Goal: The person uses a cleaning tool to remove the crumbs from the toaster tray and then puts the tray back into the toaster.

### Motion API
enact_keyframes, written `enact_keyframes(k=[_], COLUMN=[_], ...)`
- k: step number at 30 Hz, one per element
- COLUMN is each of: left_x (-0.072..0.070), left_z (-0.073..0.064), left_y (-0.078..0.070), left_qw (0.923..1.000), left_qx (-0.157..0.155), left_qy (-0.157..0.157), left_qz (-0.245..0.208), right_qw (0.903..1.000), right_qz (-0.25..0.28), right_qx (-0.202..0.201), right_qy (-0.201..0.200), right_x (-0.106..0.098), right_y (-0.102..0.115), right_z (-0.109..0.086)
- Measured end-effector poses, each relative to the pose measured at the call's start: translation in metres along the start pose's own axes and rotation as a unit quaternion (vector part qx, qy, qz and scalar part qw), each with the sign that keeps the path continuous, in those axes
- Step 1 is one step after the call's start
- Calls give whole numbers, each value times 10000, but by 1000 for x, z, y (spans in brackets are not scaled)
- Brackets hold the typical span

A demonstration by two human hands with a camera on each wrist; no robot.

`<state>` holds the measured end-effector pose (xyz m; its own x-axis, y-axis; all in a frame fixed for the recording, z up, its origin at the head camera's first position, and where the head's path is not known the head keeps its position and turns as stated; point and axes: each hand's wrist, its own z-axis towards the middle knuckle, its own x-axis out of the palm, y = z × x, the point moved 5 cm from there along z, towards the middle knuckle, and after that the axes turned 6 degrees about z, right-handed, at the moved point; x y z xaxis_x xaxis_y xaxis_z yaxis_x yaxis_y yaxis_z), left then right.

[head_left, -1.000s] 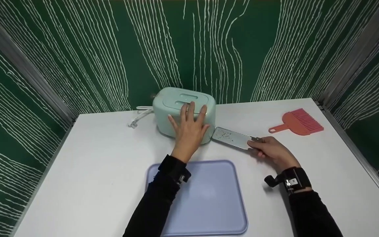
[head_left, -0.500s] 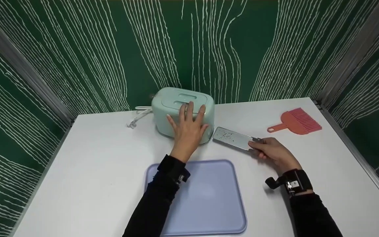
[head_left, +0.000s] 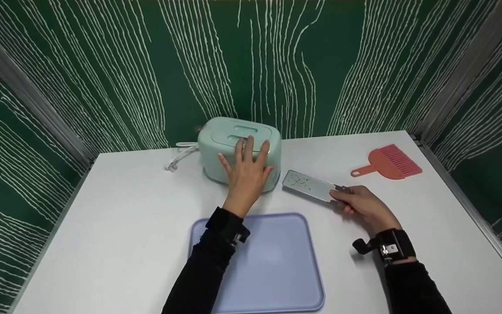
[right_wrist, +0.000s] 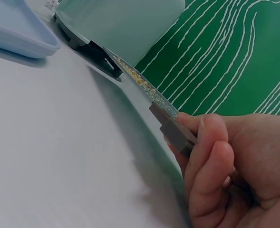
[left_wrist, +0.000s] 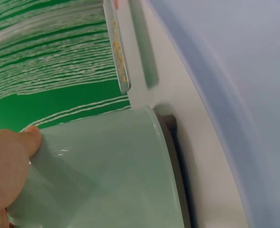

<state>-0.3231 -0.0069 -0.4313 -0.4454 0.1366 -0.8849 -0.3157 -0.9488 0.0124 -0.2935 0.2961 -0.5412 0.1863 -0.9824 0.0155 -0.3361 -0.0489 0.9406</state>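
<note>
A mint-green toaster [head_left: 216, 159] stands at the back of the table. My left hand [head_left: 246, 181] rests on its front side, fingers spread and reaching over the top edge toward the slots. To the right of the toaster, my right hand [head_left: 366, 207] pinches a crumb tray [head_left: 310, 185] by its grey end piece [right_wrist: 175, 130]. The tray is a flat, long metal piece held just above the table, with yellowish crumbs on it. Its far end stands slightly apart from the toaster, near a dark opening [right_wrist: 99, 56] low on the toaster's side in the right wrist view.
In front of the toaster lies a blue-violet rectangular tray [head_left: 273, 266], partly under my left forearm. An orange brush [head_left: 384, 163] with pink bristles lies at the back right. The white power cord [head_left: 185, 152] lies left of the toaster. Green patterned walls enclose the table.
The crumb tray has moved a little to the right, and a small gap now shows between its far end and the toaster. My left hand has stayed on the toaster.
</note>
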Motion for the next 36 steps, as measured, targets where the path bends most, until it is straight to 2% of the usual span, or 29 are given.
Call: enact_keyframes(k=[8, 12, 22, 26, 30, 36], left_x=[-3, -5, -12, -19, -28, -40], left_z=[-3, -3, -8, -14, -22, -40], left_y=[-2, -2, 3, 2, -3, -13], left_qw=[9999, 9999, 9961, 9935, 9908, 9825], left_qx=[34, 37, -74, -39, 143, 385], left_qy=[-120, -101, 14, -180, -456, -762], left_qz=[24, -128, -878, -1119, -1267, -1658], right_qw=[9999, 10000, 9998, 9998, 9995, 9980], right_qz=[-87, -18, 134, -35, -207, -494], right_qx=[-129, -87, -131, -142, -170, -326], right_qy=[9, -29, -103, -153, -185, -230], right_x=[-2, -5, -6, -6, -7, -6], right_y=[-1, -2, 3, 7, 12, 18], right_z=[-6, -7, -13, -16, -20, -26])
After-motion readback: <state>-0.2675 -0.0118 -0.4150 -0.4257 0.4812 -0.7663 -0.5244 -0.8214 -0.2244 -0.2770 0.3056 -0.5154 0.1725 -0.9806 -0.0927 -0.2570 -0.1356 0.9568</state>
